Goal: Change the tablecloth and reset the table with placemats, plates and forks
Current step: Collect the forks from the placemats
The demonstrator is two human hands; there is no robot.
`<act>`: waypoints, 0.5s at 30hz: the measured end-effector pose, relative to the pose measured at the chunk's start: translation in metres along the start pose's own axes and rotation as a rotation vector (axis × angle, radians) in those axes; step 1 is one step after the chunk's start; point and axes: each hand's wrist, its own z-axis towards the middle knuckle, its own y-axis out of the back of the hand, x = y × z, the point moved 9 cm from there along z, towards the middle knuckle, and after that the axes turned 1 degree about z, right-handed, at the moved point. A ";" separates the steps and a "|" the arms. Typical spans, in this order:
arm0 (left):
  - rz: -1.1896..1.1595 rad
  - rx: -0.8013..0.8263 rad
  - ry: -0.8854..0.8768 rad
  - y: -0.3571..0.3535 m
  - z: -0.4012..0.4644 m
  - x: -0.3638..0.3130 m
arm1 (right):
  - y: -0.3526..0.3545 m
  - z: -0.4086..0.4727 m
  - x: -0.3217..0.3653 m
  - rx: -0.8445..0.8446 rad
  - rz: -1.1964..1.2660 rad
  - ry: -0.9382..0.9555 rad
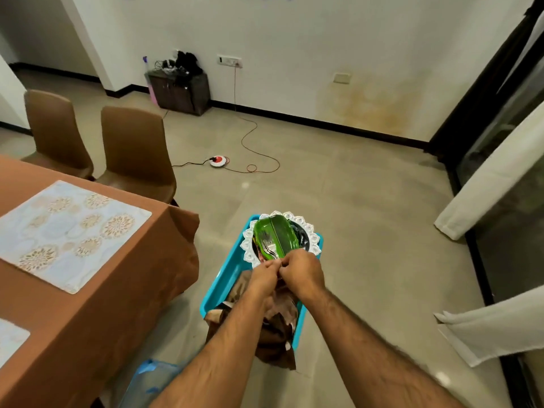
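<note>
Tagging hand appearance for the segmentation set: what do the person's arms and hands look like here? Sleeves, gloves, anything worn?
Both forearms are bare up to the bottom edge of the picture, with no sleeves in view. The left hand and right hand wear no gloves. No watch, band or ring shows on the wrists or on the fingers that face the camera. Hair shows on both forearms. No markings or cables.

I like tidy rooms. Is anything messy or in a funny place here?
Yes. The blue tray with the plates sits on the floor, not the table, and brown cloth spills crumpled over its edge. An orange cord trails loose across the floor from the wall, easy to trip on.
</note>
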 end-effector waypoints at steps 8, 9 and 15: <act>0.138 -0.105 -0.018 -0.011 0.105 -0.031 | -0.033 0.110 -0.029 0.129 0.228 -0.132; 0.146 -0.120 -0.015 -0.011 0.115 -0.030 | -0.040 0.118 -0.032 0.148 0.241 -0.135; 0.103 -0.207 0.036 -0.021 0.157 -0.017 | -0.067 0.160 -0.056 0.242 0.211 -0.131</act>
